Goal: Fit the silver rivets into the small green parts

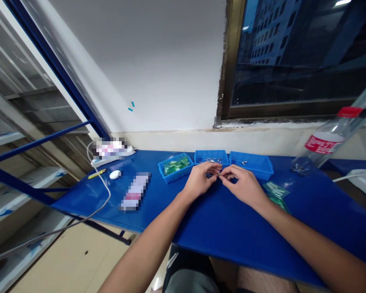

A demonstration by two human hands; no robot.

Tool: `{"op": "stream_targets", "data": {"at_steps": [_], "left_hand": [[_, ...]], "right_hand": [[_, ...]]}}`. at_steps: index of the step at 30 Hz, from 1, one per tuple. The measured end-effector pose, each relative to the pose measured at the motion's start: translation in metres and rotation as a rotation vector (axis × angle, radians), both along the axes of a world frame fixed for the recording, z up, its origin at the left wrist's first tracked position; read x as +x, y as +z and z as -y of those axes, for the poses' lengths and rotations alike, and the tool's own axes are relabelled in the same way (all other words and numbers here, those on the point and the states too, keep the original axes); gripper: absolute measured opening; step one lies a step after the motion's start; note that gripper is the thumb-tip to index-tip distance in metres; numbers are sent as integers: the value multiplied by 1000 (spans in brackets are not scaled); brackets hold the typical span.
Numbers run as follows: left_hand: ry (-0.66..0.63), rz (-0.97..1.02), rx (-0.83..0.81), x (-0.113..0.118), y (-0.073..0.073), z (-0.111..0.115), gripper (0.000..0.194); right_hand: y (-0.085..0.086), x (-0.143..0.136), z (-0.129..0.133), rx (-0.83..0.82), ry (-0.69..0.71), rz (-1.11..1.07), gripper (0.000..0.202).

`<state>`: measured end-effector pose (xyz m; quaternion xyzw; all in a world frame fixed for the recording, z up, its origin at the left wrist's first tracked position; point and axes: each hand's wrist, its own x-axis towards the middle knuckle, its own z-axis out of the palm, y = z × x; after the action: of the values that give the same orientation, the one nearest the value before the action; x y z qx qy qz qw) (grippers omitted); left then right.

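Note:
My left hand [202, 177] and my right hand [241, 184] meet fingertip to fingertip above the table, both closed in a pinch. Between them is a small metal piece [218, 174], too small to name. Just behind my left hand stands a blue bin [198, 156] with thin metal pins [212, 160] inside. A second blue bin [264, 172], behind my right hand, holds a few small metal bits [244, 162]. Left of my hands, another blue bin [179, 176] contains green plastic packets [176, 164].
Green-and-clear plastic bags [276, 192] lie right of my right hand on the blue table [232, 228]. A red-capped bottle [326, 140] stands far right. A blurred flat object [135, 192], white mouse-like item [115, 174], yellow cutter [96, 174] and cable [108, 191] are left.

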<state>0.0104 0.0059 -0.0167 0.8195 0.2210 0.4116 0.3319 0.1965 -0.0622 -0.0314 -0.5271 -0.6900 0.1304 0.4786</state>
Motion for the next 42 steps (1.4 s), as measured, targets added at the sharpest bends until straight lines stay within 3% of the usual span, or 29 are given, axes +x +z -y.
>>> {"op": "stream_targets", "data": {"at_steps": [6,9,15,17,21,26,33,40,42], "left_hand": [[-13,17,-13,0,0,0,45],[-31,22,-23,1,0,1,44],[70,-81,-16,0,8,6,36],[75,-148,-38,-2,13,8,30],[54,-249,-65,-5,17,10,35],[67,-203,-124,-5,9,3,24],[122,-220,-87,-5,3,0,11],[50,-126,-12,-3,4,1,27],[61,-103,-28,-3,6,4,23]], "right_hand": [[-6,0,-3,-76,-4,-117,7],[-5,-1,-3,-68,8,-132,16],[3,0,-1,-7,-66,-41,12],[3,1,-1,-5,-49,-75,12],[1,2,-1,12,42,-96,11],[1,2,-1,56,30,-41,14],[-3,0,-1,-21,4,-87,12],[-2,-2,-1,-27,-9,-77,24],[1,-2,0,6,-19,-30,26]]}}
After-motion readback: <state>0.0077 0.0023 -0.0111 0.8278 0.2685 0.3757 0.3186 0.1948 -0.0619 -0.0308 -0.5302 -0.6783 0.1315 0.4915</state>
